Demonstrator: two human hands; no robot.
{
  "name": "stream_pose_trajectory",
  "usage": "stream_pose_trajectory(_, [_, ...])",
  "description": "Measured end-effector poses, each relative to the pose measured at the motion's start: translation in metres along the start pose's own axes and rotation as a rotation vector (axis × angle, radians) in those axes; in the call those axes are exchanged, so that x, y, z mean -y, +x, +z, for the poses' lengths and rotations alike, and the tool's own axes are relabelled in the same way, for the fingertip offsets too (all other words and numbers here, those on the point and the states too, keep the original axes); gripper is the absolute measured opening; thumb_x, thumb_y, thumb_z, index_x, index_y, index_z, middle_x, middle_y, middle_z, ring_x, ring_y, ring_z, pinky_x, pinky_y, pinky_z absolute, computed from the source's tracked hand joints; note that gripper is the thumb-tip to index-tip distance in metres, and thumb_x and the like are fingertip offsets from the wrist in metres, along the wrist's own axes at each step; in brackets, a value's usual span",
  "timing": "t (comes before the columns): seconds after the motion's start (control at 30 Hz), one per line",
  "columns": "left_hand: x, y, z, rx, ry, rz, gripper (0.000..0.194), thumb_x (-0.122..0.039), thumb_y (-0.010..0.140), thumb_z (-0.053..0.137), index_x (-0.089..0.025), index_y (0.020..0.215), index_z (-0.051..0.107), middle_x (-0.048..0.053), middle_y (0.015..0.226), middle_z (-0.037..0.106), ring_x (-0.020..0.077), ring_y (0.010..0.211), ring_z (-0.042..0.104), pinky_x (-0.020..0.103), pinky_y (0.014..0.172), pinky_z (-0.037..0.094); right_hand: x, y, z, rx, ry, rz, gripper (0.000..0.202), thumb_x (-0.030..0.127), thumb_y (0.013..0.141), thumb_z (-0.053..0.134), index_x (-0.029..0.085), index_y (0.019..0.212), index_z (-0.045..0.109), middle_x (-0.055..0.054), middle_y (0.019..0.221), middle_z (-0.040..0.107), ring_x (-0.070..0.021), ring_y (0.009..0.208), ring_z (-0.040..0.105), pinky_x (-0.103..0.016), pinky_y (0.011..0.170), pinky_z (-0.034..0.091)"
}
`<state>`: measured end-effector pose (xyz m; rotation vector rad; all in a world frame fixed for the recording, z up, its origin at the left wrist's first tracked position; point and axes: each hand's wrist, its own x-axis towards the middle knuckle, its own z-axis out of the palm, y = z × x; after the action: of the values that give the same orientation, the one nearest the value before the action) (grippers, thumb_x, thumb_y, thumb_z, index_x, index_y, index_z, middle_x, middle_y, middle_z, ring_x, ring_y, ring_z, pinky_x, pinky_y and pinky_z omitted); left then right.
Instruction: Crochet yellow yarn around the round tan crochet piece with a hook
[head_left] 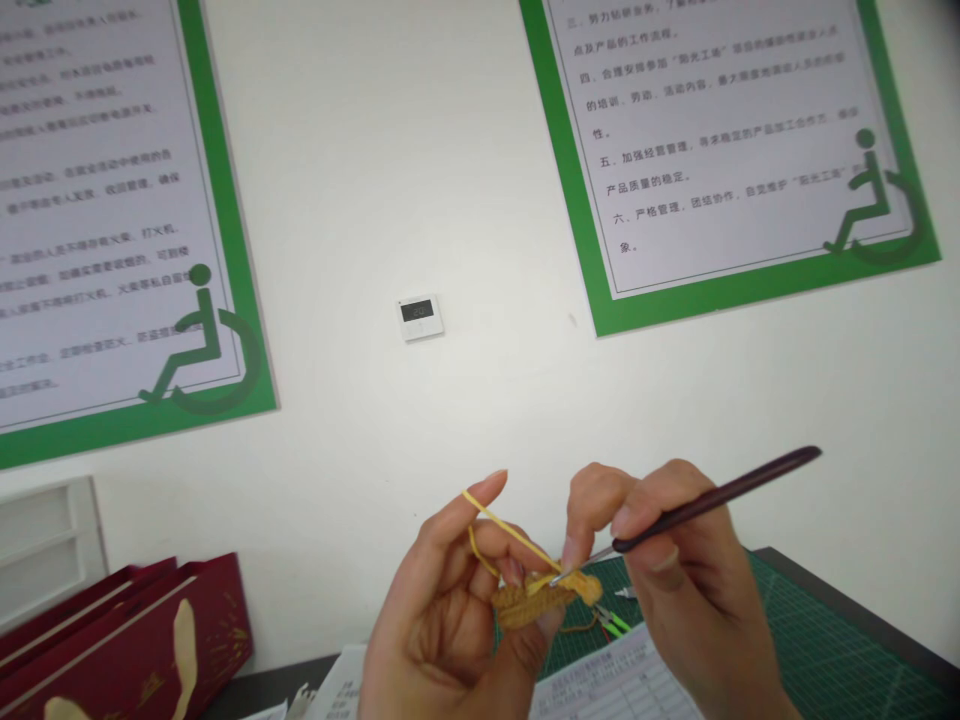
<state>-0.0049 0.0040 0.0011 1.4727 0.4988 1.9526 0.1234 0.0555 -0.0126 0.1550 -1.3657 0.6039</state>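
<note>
Your left hand (457, 625) pinches the yellow crochet piece (529, 607), between 5 and 6 o'clock in view; your right hand (686, 565) grips the hook (716, 498), handle toward 2 o'clock. Judged step: 1 stitch; next move likely calls for catching yarn (510, 526).

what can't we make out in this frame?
All in the head view:
- Crochet piece: underside partly covered by the left hand.
- Crochet hook: tip too small to tell whether it has caught a loop.
- Green-handled tool: too small and blurred to identify.
- Printed sheet: wording blurred, bottom cut off by the frame edge.
- Left wall poster: line starts cut off by the left edge.
</note>
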Motion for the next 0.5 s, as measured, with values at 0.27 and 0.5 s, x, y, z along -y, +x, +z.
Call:
stream_pose_trajectory(0.27, [0.0006,0.0019,-0.0006,-0.015,-0.011,0.024,0.057,0.001,0.071,0.084,-0.03,0.119,0.078,0.0,0.078,0.071,0.014,0.076,0.07,0.019,0.071,0.058,-0.0015,-0.0012,0.0,-0.007,0.053,0.048,0.015,0.043,0.105,0.053,0.031,0.101,0.061,0.0,0.08,0.071,-0.0188,0.076,0.062,-0.034,0.069,0.045])
stream_pose_trajectory(0.5, [-0.0018,0.0025,0.0007,-0.043,0.01,0.017,0.055,-0.001,0.07,0.085,-0.03,0.116,0.079,0.0,0.075,0.072,0.0144,0.072,0.069,0.02,0.066,0.059,0.0033,-0.0001,-0.0016,0.025,-0.041,-0.012,0.012,0.037,0.105,0.052,0.032,0.102,0.062,-0.001,0.081,0.07,-0.0204,0.077,0.064,-0.037,0.069,0.046])
